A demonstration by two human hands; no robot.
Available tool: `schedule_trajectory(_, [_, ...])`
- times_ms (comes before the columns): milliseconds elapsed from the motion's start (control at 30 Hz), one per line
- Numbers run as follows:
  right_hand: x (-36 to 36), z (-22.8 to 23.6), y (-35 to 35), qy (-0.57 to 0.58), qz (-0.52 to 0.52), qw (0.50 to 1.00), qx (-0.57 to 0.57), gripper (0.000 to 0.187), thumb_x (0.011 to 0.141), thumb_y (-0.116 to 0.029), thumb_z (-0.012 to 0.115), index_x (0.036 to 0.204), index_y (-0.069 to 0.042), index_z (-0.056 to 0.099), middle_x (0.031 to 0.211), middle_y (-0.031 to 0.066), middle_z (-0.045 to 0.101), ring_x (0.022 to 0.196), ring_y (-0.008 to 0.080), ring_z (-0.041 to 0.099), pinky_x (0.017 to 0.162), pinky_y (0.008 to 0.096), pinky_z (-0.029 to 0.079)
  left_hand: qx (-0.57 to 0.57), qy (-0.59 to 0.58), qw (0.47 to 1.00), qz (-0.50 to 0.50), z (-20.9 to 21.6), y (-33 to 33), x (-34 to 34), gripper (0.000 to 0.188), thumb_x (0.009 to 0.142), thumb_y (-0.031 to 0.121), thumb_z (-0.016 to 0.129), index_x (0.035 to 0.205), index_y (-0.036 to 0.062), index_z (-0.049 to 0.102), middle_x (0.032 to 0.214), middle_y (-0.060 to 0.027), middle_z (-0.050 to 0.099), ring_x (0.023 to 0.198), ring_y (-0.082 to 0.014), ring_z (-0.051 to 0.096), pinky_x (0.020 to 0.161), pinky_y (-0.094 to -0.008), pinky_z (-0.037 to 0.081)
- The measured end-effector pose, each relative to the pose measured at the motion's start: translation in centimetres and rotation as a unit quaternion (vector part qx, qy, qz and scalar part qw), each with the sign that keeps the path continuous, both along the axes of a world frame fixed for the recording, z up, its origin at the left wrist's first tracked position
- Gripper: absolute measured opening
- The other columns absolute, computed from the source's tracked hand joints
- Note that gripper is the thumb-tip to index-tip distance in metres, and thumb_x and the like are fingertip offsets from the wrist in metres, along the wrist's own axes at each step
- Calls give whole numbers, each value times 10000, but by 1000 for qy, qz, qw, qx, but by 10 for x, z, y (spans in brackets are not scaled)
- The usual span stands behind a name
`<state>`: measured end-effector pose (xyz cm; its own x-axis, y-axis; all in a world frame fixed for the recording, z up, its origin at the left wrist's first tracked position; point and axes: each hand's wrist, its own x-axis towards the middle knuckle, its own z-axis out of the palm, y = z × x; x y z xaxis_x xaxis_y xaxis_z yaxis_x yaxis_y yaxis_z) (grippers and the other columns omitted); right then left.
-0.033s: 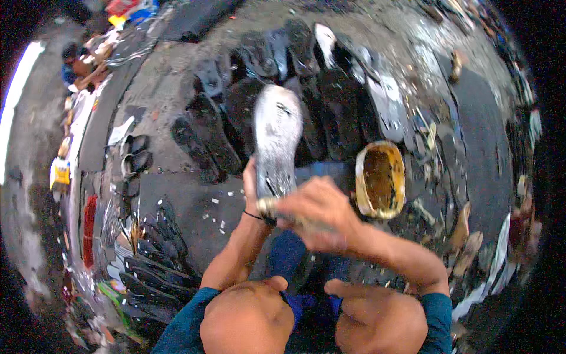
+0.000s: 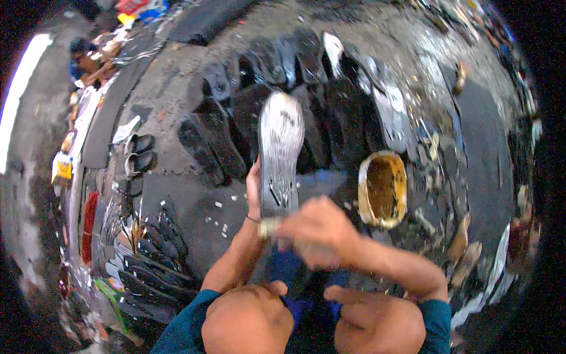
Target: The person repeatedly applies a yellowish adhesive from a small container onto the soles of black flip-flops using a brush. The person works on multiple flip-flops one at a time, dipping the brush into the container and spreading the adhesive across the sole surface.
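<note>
Sole (image 2: pixel 282 133) extends ahead of both hands (image 2: pixel 323 229), left hand (image 2: pixel 253 187) holding it.

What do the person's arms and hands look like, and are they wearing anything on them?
The left hand and right hand are bare, with no gloves. A thin dark band goes round the left wrist. The forearms are bare too, up to a dark teal left sleeve and a matching right sleeve. The right hand is blurry, so its small details are hard to see.
</note>
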<state>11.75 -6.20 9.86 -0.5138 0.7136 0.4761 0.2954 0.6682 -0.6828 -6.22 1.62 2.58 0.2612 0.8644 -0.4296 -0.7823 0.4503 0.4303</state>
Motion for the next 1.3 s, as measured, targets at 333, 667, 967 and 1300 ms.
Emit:
schedule_trajectory(333, [28,-19,-44,19,-249,941,-229,179,882,-128,697,1026,-22,695,941,123,708,914,271,668,837,378,509,-43,79,996,25,11,-5,-82,391,1019,276,426,1183,0,650,1136,-146,711,982,-283,702,892,-434,563])
schedule_trajectory(667, [24,-28,-57,-7,-306,905,-295,215,902,-203,701,1034,-33,703,912,134,724,897,281,688,850,384,514,58,-51,986,145,41,204,-91,324,1036,265,444,1042,-8,618,1090,-165,693,1047,-261,651,996,-378,499])
schedule_trajectory(967, [110,-72,-72,87,-511,818,-250,304,1028,-215,498,1207,-8,630,1091,176,678,972,321,640,897,404,487,-87,967,237,-43,-117,-28,-335,1003,667,453,846,1411,-39,387,1456,-241,412,1420,-426,270,1085,-531,359])
schedule_trajectory(1300, [200,-136,-23,-303,-552,775,-51,349,875,-382,702,973,-48,677,851,201,661,801,418,640,721,478,512,178,812,556,13,-82,-117,-230,378,891,28,546,1270,41,545,954,-149,704,859,-271,692,785,-383,527])
